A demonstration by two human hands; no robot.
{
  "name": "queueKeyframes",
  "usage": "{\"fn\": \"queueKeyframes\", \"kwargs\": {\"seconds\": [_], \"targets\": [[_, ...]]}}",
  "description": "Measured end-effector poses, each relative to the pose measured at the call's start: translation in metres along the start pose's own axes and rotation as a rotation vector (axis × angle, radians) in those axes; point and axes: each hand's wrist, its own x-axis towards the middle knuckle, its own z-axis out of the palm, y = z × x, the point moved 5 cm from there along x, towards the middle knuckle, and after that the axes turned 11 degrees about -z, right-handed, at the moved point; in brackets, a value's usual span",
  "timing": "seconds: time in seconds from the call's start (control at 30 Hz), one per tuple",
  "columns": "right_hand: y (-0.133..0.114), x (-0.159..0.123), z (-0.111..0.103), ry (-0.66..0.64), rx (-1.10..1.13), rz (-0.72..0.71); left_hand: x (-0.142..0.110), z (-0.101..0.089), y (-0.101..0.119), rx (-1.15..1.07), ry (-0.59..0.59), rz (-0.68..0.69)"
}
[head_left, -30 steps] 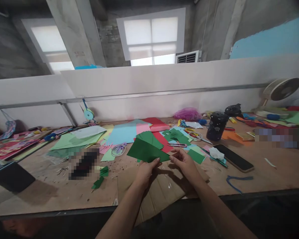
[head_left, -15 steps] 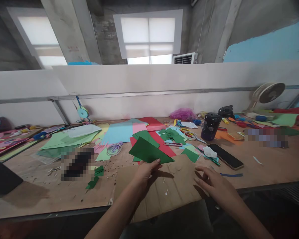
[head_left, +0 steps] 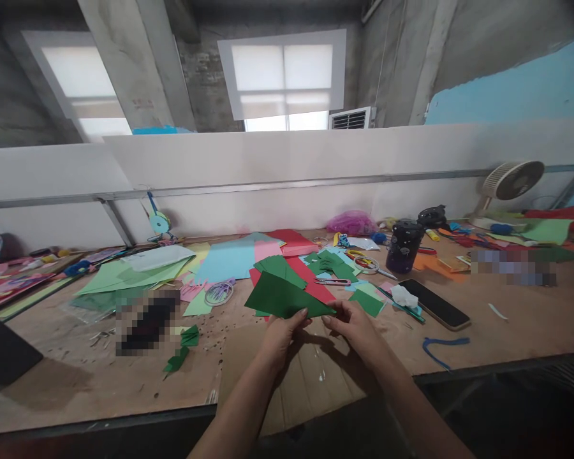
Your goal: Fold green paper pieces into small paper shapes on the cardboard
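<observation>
A dark green folded paper triangle (head_left: pixel 282 296) is held just above the wooden table (head_left: pixel 507 331). My left hand (head_left: pixel 280 338) pinches its near edge from below. My right hand (head_left: pixel 356 325) grips the triangle's right corner with thumb and fingers closed. Beneath both hands lies a brown cardboard sheet (head_left: pixel 291 376). More dark green paper pieces (head_left: pixel 280 268) and a red sheet (head_left: pixel 316 280) lie right behind the triangle.
Light green (head_left: pixel 129 274) and blue sheets (head_left: pixel 227 258) lie left of centre. A black phone (head_left: pixel 435 303), a dark cup (head_left: pixel 402 245), scissors (head_left: pixel 368 261) and a white fan (head_left: pixel 507 182) sit to the right. Green scraps (head_left: pixel 182 347) lie at the left.
Half a second ago my right hand was off the paper, resting open to the right; it has come back and taken the triangle's right corner. My left hand kept its hold.
</observation>
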Motion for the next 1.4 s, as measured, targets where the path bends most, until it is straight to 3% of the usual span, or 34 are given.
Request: {"fn": "queueKeyframes", "kwargs": {"seconds": [0.5, 0.7, 0.9, 1.13, 1.4], "targets": [[-0.001, -0.005, -0.009, 0.067, 0.046, -0.078, -0.003, 0.0, 0.002, 0.155, 0.025, 0.019], [0.0, -0.007, -0.01, 0.07, 0.045, -0.08, -0.004, 0.003, 0.002, 0.087, -0.022, 0.005], [0.0, -0.008, -0.008, 0.041, -0.004, -0.078, -0.006, 0.002, 0.006, 0.174, 0.035, -0.004], [-0.003, -0.008, -0.007, 0.048, -0.036, -0.055, -0.004, 0.005, 0.003, 0.15, -0.05, 0.014], [0.005, -0.007, -0.01, 0.067, -0.043, -0.034, 0.001, 0.002, -0.005, 0.1, -0.06, -0.025]]}}
